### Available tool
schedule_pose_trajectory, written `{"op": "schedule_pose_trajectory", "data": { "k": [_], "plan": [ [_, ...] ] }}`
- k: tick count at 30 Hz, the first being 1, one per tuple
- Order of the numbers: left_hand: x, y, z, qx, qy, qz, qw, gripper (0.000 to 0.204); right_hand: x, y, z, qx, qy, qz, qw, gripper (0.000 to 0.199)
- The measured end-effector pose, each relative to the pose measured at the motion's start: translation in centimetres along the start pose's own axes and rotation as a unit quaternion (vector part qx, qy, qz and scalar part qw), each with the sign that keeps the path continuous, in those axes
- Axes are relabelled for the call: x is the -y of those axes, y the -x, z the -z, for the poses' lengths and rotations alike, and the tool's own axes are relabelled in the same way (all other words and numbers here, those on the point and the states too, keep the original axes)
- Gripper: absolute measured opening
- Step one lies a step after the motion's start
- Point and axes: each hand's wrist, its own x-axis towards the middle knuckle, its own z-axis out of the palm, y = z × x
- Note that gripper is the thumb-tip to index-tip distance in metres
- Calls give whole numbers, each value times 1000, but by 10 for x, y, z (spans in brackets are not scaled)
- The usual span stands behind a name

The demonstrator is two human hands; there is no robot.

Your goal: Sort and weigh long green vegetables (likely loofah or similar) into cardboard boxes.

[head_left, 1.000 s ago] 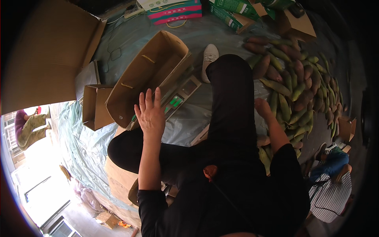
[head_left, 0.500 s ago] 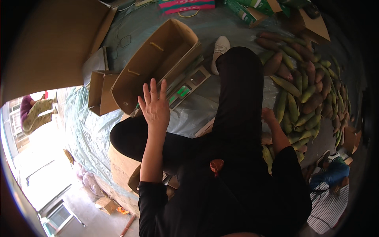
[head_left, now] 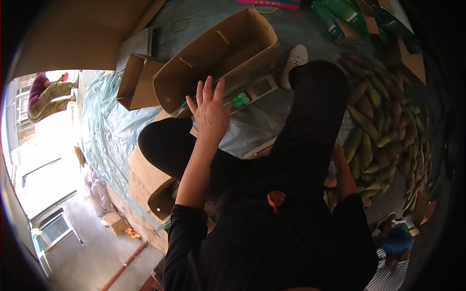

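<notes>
Left hand point(head_left: 211, 114) at eleven o'clock, fingers spread apart, partly covering green-lit device point(head_left: 252, 95); carton point(head_left: 216, 56) beyond, toward twelve; right hand point(head_left: 339, 155) at three, half-hidden by thigh point(head_left: 315, 106), grip indiscernible, near shadowed vegetables point(head_left: 387, 138).

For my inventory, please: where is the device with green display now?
In the head view, the device sits above centre, alongside the long cardboard box, between the left hand and the white shoe.

A long, brown cardboard box point(head_left: 208, 52) sits open beside a green-lit display point(head_left: 240, 100).
</notes>
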Motion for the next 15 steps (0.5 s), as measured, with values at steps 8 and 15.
{"op": "schedule_pose_trajectory", "data": {
  "k": [8,15],
  "plan": [
    [12,2,-6,-43,-7,9,999,61,-7,-9,-14,5,140,-19,990,20],
    [22,0,-7,-81,21,-32,996,47,-60,-41,-17,-45,439,183,878,11]
  ]
}}
